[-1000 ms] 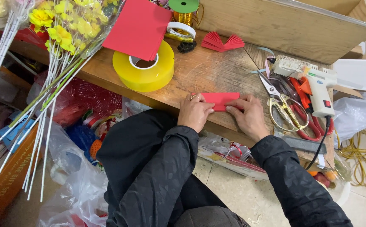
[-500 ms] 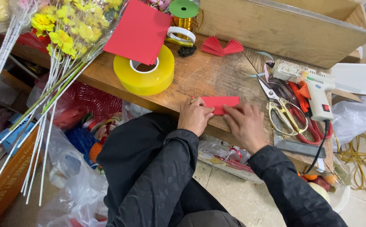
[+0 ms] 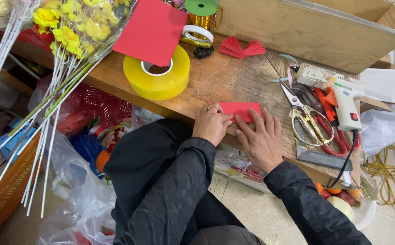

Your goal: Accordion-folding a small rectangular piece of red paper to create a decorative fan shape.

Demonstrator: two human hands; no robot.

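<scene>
red paper (image 3: 240, 110) part hid under hands, yellow flowers (image 3: 72, 25) cut off top
</scene>
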